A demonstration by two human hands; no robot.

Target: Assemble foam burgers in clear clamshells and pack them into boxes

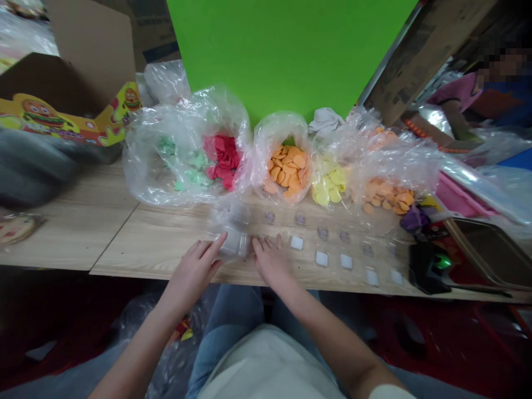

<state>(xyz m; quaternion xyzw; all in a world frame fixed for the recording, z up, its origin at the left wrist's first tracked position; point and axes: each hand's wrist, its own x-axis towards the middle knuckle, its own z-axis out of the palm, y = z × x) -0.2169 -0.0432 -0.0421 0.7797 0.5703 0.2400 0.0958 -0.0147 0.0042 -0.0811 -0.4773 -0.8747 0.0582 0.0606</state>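
Observation:
My left hand (pixel 197 263) reaches over the near part of the table, its index finger stretched out to the edge of a clear plastic container (pixel 233 239). The fingers are apart and grip nothing that I can see. To the container's right, my right hand (pixel 269 259) rests low on the wooden tabletop with its fingers spread. Right of that hand lie clear plastic packs in a row, one with a white square (pixel 296 243) and a small greyish piece (pixel 300 219). Whether the right fingertips touch the container, I cannot tell.
Behind stand clear bags of red pieces (pixel 226 155), green pieces (pixel 193 172), orange discs (pixel 288 169) and yellow pieces (pixel 330 180). A green panel (pixel 282 50) rises beyond. An open cardboard box (pixel 95 105) is at left, a phone (pixel 490 249) at right. Another person (pixel 494 94) sits far right.

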